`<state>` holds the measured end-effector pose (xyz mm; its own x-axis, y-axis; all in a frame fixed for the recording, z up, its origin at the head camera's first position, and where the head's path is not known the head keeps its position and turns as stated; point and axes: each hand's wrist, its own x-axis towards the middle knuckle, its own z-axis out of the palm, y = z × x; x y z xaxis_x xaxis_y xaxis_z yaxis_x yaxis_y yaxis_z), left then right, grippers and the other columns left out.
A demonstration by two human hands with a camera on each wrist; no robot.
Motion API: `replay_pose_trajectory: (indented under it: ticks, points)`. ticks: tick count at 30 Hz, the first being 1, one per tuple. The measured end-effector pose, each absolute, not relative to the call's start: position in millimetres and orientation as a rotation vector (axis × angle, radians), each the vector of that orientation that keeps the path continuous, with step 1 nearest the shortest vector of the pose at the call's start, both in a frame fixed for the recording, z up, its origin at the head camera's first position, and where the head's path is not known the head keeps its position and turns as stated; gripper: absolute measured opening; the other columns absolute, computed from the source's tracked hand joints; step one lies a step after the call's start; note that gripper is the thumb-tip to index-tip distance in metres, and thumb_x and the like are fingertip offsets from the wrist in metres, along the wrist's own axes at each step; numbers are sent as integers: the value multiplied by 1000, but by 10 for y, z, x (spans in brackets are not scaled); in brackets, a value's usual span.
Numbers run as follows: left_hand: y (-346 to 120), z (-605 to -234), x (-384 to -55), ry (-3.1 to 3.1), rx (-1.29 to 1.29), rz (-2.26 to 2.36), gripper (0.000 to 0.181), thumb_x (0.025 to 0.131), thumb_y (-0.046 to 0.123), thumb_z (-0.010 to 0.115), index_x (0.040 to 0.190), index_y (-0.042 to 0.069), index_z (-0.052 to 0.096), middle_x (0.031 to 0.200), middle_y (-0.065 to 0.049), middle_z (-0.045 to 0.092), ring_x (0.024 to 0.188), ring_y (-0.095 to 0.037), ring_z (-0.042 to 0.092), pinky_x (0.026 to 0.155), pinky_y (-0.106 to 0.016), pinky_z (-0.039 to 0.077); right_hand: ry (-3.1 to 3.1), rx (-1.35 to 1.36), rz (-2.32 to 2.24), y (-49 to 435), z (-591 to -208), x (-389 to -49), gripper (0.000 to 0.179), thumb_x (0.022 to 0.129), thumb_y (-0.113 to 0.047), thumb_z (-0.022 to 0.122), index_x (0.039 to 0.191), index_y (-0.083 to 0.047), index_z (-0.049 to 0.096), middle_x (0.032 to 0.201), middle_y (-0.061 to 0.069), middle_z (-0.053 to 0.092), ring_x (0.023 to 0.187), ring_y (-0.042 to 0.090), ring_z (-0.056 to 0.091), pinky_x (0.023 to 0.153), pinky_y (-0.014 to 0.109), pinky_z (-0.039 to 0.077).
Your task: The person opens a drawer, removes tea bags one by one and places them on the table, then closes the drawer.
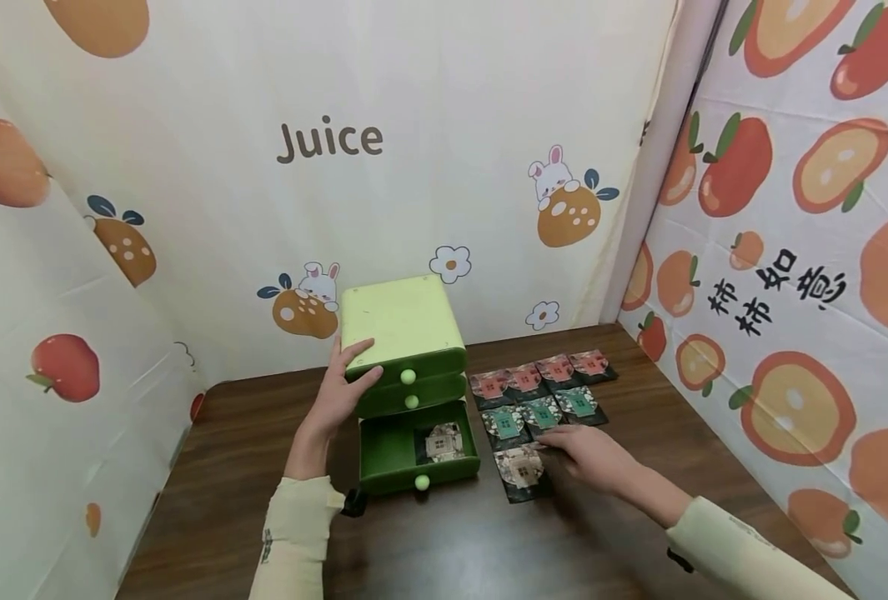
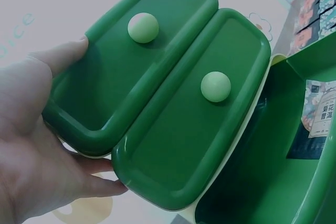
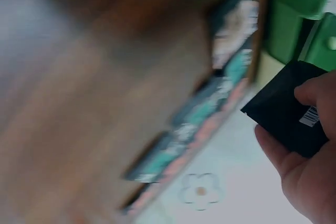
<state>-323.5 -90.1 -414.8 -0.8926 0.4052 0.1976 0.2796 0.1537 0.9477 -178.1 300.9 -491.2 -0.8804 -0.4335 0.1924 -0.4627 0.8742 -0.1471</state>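
A small drawer cabinet (image 1: pixel 402 321), pale green on top with dark green drawers, stands against the back wall. My left hand (image 1: pixel 338 387) holds its front left corner, the thumb and fingers spread around the edge. The bottom drawer (image 1: pixel 387 454) is pulled out, and a tea sachet (image 1: pixel 444 442) with a beige label lies inside at the right. In the right wrist view, my right hand (image 3: pixel 315 129) pinches a dark tea sachet (image 3: pixel 283 103), its barcode side showing. In the head view this right hand (image 1: pixel 597 458) is above the laid-out sachets; the held sachet is mostly hidden there.
Right of the cabinet, tea sachets lie in rows on the brown table (image 1: pixel 444 542): several red-labelled sachets (image 1: pixel 526 379) at the back, three green-labelled sachets (image 1: pixel 541 412) in the middle, one beige-labelled sachet (image 1: pixel 520 471) in front. Printed curtains (image 1: pixel 451 167) enclose the table.
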Motion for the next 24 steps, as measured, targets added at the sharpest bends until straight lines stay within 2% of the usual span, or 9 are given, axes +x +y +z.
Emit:
replay_pose_trajectory:
  ticks: [5,12,19,21,24]
  points:
    - [-935,-4343,-3364,2340,713,1851,54,97,25,62,147,14,44,159,-1,-19,144,-29,-14,107,-64,7,-2876,561,284,3178,-5177,-1699,39,81,4,69,116,-12,72,108,1,69,96,18,65,76,39,53]
    - [-915,-4105,-3174,2293,715,1831,54,99,18,59,147,6,40,158,-11,-20,143,-36,-16,106,-66,6,-2809,502,251,3302,-5426,-1706,35,80,4,70,111,-10,74,103,4,71,90,20,67,72,40,54]
    - [-888,-4113,-3169,2301,689,1814,54,99,20,59,149,9,39,158,-8,-20,143,-35,-15,106,-65,7,-2886,594,259,3436,-5545,-1762,42,75,6,69,113,-10,74,108,6,71,97,22,66,76,41,53]
    - [-887,-4112,-3177,2307,690,1816,54,99,20,59,148,9,39,158,-9,-20,143,-35,-15,107,-65,7,-2914,656,281,3461,-5526,-1781,43,73,4,71,114,-8,72,110,7,70,100,25,65,78,43,52]
    - [-897,-4107,-3187,2327,688,1806,54,99,20,59,148,9,40,158,-10,-20,143,-36,-15,106,-65,7,-2974,748,361,3487,-5489,-1814,42,78,-8,77,119,-7,69,116,9,67,108,29,62,83,46,50]
